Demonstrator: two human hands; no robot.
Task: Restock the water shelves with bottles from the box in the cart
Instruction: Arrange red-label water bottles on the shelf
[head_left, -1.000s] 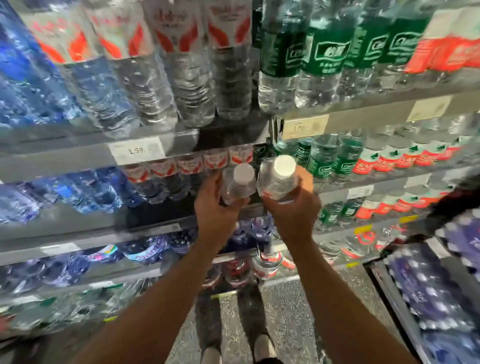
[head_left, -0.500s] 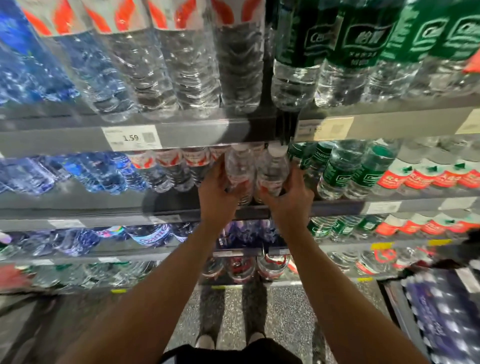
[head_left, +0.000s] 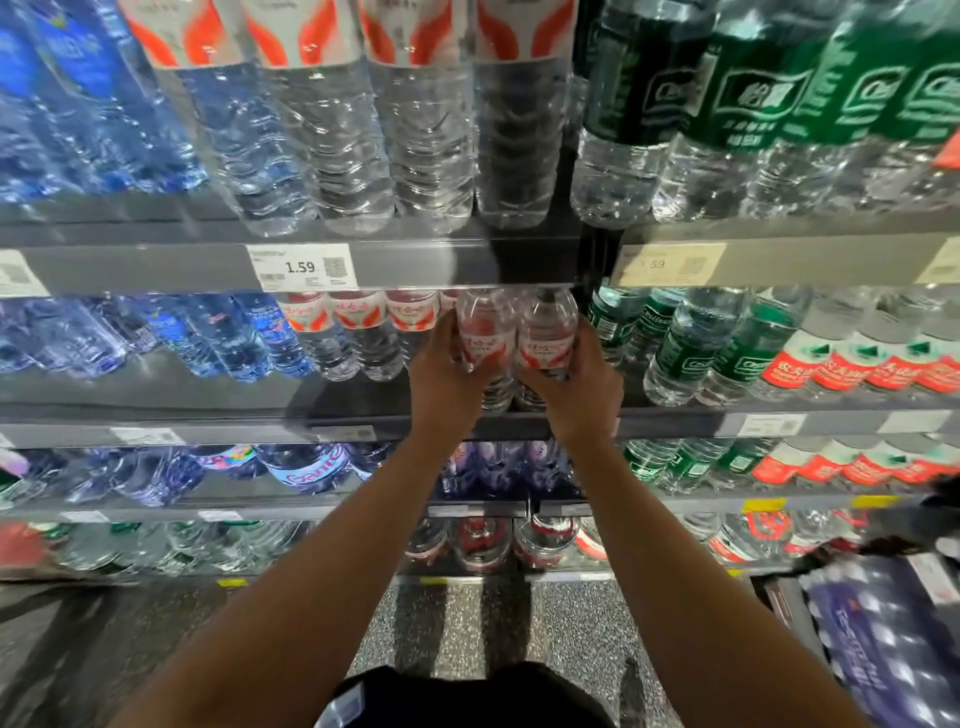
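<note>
Having risen from below the shelf edge, two small clear plastic red-labelled bottles (head_left: 514, 343) are now standing upright at the grey metal shelf's (head_left: 156, 421) front edge. The left hand (head_left: 447, 374) and right hand (head_left: 576, 384) are each wrapping fingers around one, so release seems next.

Held bottles (head_left: 514, 338) are clear with red-and-white labels. Upper right of the frame, bottles (head_left: 737, 114) wear green labels; far left bottles (head_left: 78, 119) are blue. Speckled grey floor (head_left: 457, 623).

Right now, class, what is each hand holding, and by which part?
Each holds one red-labelled water bottle by its labelled middle: the left hand on the left bottle, the right hand on the right bottle.
</note>
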